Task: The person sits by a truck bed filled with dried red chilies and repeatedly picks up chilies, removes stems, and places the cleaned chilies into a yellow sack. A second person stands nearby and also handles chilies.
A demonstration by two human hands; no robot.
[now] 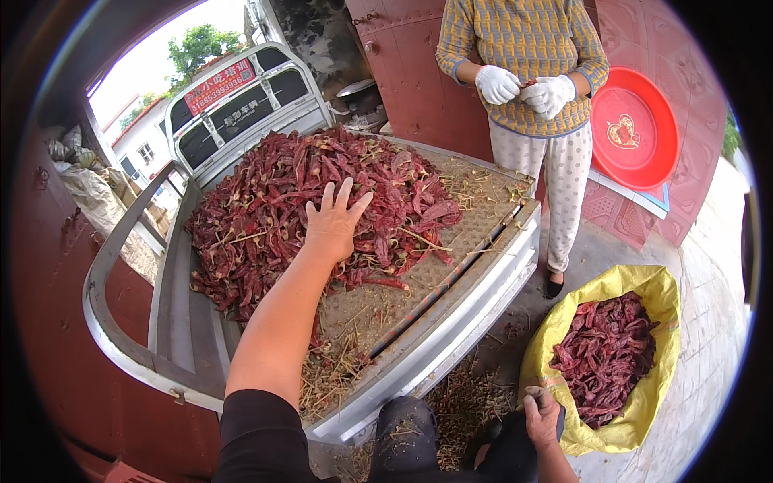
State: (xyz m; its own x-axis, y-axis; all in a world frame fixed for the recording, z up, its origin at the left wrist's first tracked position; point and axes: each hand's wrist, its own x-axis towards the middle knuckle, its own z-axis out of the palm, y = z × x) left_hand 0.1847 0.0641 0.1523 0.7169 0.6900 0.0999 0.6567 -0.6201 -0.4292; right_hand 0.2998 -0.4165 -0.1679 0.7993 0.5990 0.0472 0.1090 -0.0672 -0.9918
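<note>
A large heap of dried red chili peppers [266, 199] lies on the flat bed of a small truck in front of me. My left hand [334, 226] reaches over the heap, palm down with the fingers spread, at its near middle part; nothing is held in it. My right hand [542, 415] is low, by my knee at the near left edge of a yellow woven sack [664, 338]. Its fingers are curled, and whether they hold anything is not clear. Dried peppers [604, 356] fill the sack, which stands open on the ground.
Stems and chaff litter the truck bed [477, 223] and the ground. A metal rail [99, 314] curves along the left. A co-worker in white gloves [546, 96] stands beyond the bed's corner, holding a small piece of pepper. Behind leans a red plastic basin [655, 130].
</note>
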